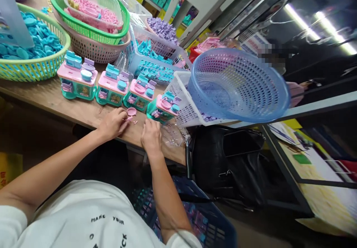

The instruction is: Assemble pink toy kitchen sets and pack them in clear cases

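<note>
Several pink and teal toy kitchens stand in a row on the wooden table [92, 114]. My left hand [112, 124] rests at the front edge, its fingers curled beside a small pink pan [131, 111] and tiny pink pieces [135, 122]; what its fingertips hold is too small to make out. Just in front of the rightmost toy kitchen [164, 106] is my right hand [151, 134], its fingers bent down and close together, their tips hidden. Clear plastic wrap [174, 135] lies to its right.
Behind the toys stand a green basket of teal parts [33, 69], stacked baskets with pink parts [96, 35] and a bin of blue parts [154, 73]. A large blue basket [240, 88] leans over a white one [188, 106]. A black bag [212, 158] hangs right.
</note>
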### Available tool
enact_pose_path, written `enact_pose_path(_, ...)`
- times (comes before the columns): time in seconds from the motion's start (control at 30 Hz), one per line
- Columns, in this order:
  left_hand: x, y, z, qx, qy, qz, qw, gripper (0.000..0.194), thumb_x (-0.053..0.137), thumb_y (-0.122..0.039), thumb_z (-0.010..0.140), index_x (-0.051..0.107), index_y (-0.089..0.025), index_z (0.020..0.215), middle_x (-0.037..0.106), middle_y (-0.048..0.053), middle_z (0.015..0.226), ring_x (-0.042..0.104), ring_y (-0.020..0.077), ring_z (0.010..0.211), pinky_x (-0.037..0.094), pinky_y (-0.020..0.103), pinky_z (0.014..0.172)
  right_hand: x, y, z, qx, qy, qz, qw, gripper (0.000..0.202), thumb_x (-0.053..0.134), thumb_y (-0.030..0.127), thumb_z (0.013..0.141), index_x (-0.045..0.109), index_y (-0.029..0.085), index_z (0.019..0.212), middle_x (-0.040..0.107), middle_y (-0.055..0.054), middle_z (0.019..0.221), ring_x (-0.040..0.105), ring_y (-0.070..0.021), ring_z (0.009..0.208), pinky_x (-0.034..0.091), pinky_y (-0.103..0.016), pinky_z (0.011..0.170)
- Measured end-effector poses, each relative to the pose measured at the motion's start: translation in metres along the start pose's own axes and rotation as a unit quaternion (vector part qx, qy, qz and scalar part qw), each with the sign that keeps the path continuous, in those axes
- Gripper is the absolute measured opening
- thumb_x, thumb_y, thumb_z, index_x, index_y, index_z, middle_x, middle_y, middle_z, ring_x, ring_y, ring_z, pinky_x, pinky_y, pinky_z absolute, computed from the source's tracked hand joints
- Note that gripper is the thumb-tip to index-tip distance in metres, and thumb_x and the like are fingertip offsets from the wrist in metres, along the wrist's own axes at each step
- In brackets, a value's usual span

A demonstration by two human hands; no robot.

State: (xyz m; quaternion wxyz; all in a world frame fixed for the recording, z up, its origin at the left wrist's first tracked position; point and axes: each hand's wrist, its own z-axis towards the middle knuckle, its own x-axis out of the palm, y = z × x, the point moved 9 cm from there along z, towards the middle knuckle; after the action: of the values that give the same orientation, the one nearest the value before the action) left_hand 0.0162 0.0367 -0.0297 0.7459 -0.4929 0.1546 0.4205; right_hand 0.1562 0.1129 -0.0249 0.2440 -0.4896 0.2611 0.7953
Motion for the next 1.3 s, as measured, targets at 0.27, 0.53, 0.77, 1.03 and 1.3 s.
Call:
enact_pose_path(0.27,-0.017,0.004,-0.007,-0.027,0.027,0.105,0.994,0.02,0.059,-0.034,0.093,0.061,-0.017,0.103,0.064,0.015,0.115,0.058,0.0293,0.103,0.05,0.042,0.088,0.003,0.011,-0.005,-0.028,0.047,0.112,0.992,0.029,0.048,0.017,0.098,0.072,0.02,0.115,0.068,-0.011,0.105,0.059,-0.0247,0.098,0.05,-0.038,0.09)
enact_pose_path(0.53,-0.005,0.019,-0.002,-0.083,0.086,0.13,0.984,0.031,0.056,-0.036,0.094,0.068,-0.019,0.117,0.064,0.012,0.107,0.06,0.0283,0.097,0.05,0.041,0.087,0.002,-0.001,0.001,-0.009,0.08,0.229,0.97,0.015,0.064,0.024,0.093,0.079,0.021,0.097,0.066,-0.006,0.09,0.066,-0.0202,0.089,0.054,-0.035,0.087)
enact_pose_path(0.77,-0.009,0.024,0.001,-0.136,0.104,0.075,0.982,0.042,0.052,-0.044,0.097,0.071,-0.017,0.122,0.065,0.012,0.111,0.064,0.0277,0.101,0.05,0.04,0.092,0.003,0.002,0.004,0.016,0.069,0.29,0.954,0.014,0.065,0.023,0.091,0.078,0.019,0.091,0.066,-0.005,0.086,0.066,-0.0182,0.081,0.056,-0.032,0.08)
enact_pose_path(1.03,-0.007,0.013,0.001,-0.152,0.143,0.129,0.969,0.031,0.052,-0.035,0.095,0.077,-0.018,0.106,0.064,0.011,0.095,0.065,0.0264,0.089,0.049,0.036,0.078,0.001,0.004,-0.008,0.016,0.092,0.289,0.953,0.015,0.059,0.023,0.093,0.074,0.019,0.089,0.065,-0.006,0.088,0.064,-0.0191,0.08,0.054,-0.032,0.073)
enact_pose_path(1.3,-0.005,0.0,0.0,-0.088,0.119,0.147,0.978,0.025,0.052,-0.027,0.096,0.074,-0.018,0.104,0.062,0.012,0.101,0.062,0.0245,0.089,0.046,0.035,0.073,-0.005,0.007,-0.014,-0.024,0.126,0.278,0.952,0.015,0.06,0.026,0.095,0.073,0.02,0.091,0.062,-0.005,0.088,0.063,-0.0184,0.083,0.052,-0.032,0.079)
